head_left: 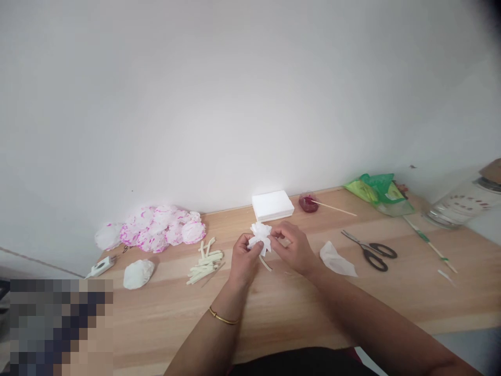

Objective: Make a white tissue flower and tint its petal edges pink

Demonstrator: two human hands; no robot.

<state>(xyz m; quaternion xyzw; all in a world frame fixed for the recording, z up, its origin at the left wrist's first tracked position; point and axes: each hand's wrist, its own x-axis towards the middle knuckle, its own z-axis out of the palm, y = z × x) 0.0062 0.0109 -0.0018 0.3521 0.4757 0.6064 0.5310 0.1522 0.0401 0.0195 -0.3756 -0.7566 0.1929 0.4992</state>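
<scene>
A white tissue-paper flower point(261, 232) with ruffled petals is between my hands above the table. My left hand point(245, 258) is closed around its base, thumb in front. With bent fingers, my right hand point(293, 246) pinches the flower's right edge. Below the flower a thin pale strip point(265, 262) hangs down; where it joins is hidden. Left of my left hand lies a heap of pale yellow rolled strips point(205, 263). Behind the flower stands a stack of white tissues point(273, 205). A loose sheet of white tissue point(336, 259) rests beside my right wrist.
Pink-edged white paper flowers point(156, 227) are piled at the back left, with a single white flower point(138, 274) in front. Scissors point(370, 249), a small bowl of dark red stuff point(309, 202) with a stick, a green plastic bag point(381, 190) and a glass jar point(462, 203) occupy the right.
</scene>
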